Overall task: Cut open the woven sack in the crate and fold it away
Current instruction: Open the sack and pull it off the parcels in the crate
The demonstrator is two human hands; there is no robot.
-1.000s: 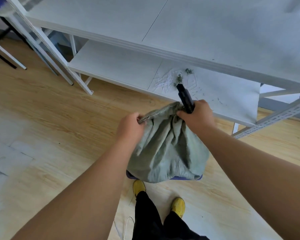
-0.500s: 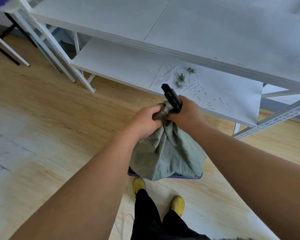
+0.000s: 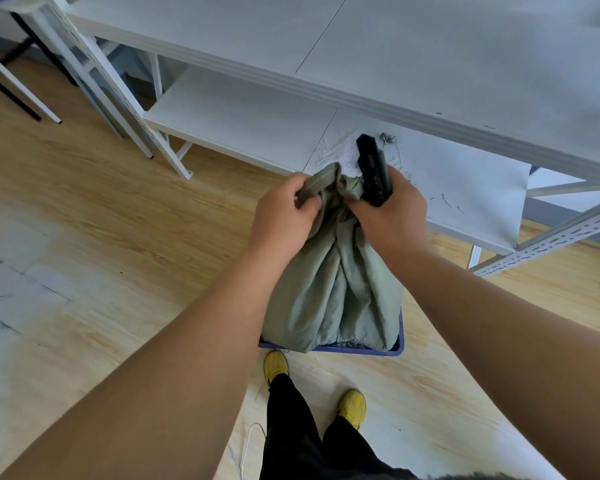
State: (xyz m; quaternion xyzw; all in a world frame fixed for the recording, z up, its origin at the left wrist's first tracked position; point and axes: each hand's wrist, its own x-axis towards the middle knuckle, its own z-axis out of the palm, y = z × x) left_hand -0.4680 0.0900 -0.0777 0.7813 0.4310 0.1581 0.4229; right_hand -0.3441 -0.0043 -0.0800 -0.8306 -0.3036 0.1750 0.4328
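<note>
A grey-green woven sack point(image 3: 333, 296) stands bunched up in a blue crate point(image 3: 397, 348) on the floor, only the crate's near rim showing. My left hand point(image 3: 281, 213) grips the sack's folded top edge. My right hand point(image 3: 392, 209) holds a black cutter point(image 3: 373, 169) pointing up and away, while its fingers also pinch the gathered neck of the sack. Something white shows at the sack's mouth beside the cutter.
A white two-tier shelf table point(image 3: 430, 57) stands just beyond the crate; its lower shelf point(image 3: 257, 123) carries scattered thread scraps point(image 3: 388, 138). A perforated metal leg point(image 3: 548, 237) is at right. My yellow shoes point(image 3: 352, 407) stand on the wood floor behind the crate.
My hands have come together from apart, gathering the sack's top into a tight neck. The cutter now stands more upright, and white material shows at the mouth.
</note>
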